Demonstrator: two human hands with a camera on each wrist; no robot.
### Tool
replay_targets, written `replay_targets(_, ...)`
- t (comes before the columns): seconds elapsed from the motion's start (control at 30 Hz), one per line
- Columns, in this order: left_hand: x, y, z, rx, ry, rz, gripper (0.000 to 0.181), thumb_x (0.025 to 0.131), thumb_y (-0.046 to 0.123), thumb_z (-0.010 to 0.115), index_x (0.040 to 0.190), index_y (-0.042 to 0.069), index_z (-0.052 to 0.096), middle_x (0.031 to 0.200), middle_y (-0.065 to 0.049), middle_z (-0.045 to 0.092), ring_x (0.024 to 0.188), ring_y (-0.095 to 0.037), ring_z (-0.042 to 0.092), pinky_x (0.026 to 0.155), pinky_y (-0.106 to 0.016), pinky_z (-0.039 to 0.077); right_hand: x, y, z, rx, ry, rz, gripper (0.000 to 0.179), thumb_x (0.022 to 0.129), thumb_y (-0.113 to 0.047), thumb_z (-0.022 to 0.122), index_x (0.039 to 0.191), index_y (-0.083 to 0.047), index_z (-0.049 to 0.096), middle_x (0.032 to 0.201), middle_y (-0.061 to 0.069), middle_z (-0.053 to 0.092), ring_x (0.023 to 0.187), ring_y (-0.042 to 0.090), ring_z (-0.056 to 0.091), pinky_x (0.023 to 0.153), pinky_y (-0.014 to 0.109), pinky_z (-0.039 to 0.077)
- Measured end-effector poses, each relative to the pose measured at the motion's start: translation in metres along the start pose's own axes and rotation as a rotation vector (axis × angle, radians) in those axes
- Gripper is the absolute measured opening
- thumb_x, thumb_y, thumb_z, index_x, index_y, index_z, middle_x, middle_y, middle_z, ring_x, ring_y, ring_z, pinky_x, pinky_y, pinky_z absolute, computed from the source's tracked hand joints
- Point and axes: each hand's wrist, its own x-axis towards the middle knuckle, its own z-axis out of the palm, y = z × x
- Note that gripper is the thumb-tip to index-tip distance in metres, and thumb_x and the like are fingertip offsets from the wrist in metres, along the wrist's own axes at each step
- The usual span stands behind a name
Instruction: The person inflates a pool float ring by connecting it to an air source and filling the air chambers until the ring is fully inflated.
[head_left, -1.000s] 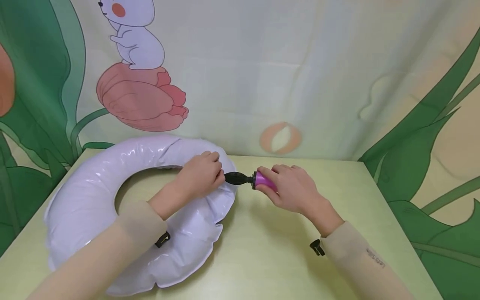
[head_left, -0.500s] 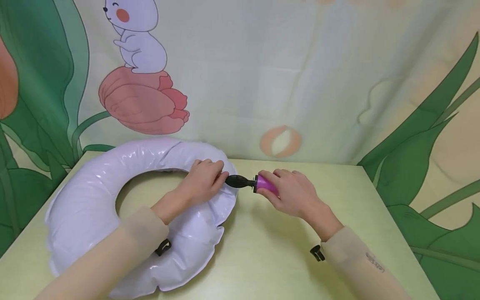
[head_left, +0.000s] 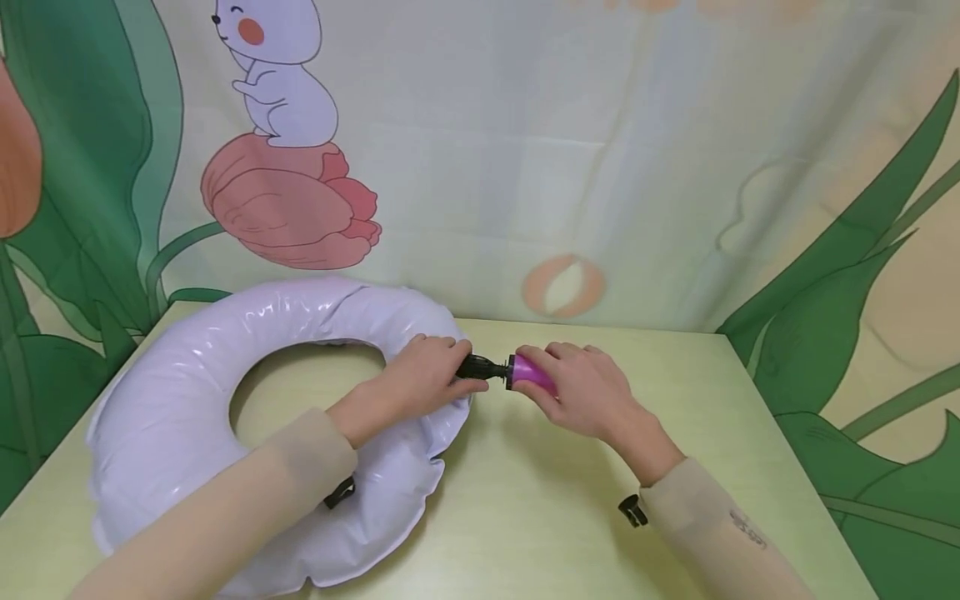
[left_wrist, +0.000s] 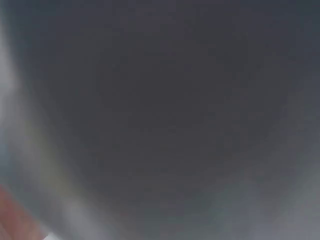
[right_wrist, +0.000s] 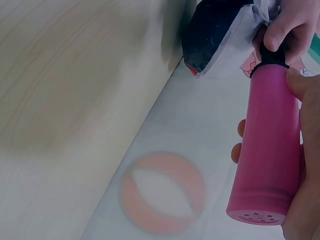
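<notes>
A hand pump with a purple-pink barrel [right_wrist: 267, 140] and a black tapered end [head_left: 483, 367] spans the gap between my two hands. My right hand [head_left: 585, 387] grips the barrel, fingers wrapped round it; its holed base shows in the right wrist view. Thumb and fingers of my left hand [head_left: 416, 375] hold the black end over the right side of a white inflatable swim ring [head_left: 165, 417]. The ring lies on the table, rounded at the back and creased along its front right. The pump's tip is hidden behind the left hand. Dark blur fills nearly all of the left wrist view.
The pale wooden table [head_left: 540, 517] meets a printed curtain [head_left: 480, 150] at its back edge. Black wrist-camera mounts [head_left: 633, 510] hang at both cuffs. More green leaf print [head_left: 847, 350] borders the table's right side.
My left hand has shifted right and slightly down, from the ring's edge by the pump's tip onto the black end itself. The right hand keeps its grip on the barrel.
</notes>
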Motion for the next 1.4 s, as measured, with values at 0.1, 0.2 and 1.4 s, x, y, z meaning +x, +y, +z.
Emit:
replay_targets(0.1,0.005,0.003,0.000,-0.038,-0.037,0.010,0.033,0.100,0.036,0.069,0.094,0.008,0.052,0.076,0.000,0.051,0.067,-0.022,0.054,0.068,-0.040,0.047,-0.001,0.001,0.001,0.007,0.009,-0.001,0.046,0.100,-0.051,0.062,0.132,-0.019,0.065,0.091,0.002,0.063,0.071,0.016,0.055,0.064,0.038,0.048)
replay_targets(0.2,0.008,0.006,0.001,-0.038,-0.079,0.021,0.029,0.103,0.033,0.065,0.097,0.008,0.051,0.076,-0.001,0.051,0.068,-0.022,0.054,0.065,-0.040,0.047,-0.003,0.004,0.002,0.013,0.002,0.001,0.045,0.100,-0.050,0.061,0.132,-0.017,0.064,0.093,0.003,0.063,0.070,0.018,0.056,0.064,0.038,0.048)
replay_targets(1.4,-0.004,-0.034,-0.011,-0.103,-0.184,-0.058,0.028,0.106,0.031,0.060,0.092,0.011,0.047,0.070,-0.001,0.048,0.070,-0.021,0.052,0.073,-0.038,0.045,-0.015,0.045,0.007,0.005,-0.092,0.098,0.049,0.102,-0.046,0.061,0.134,-0.009,0.058,0.119,0.009,0.067,0.106,0.028,0.063,0.086,0.051,0.047)
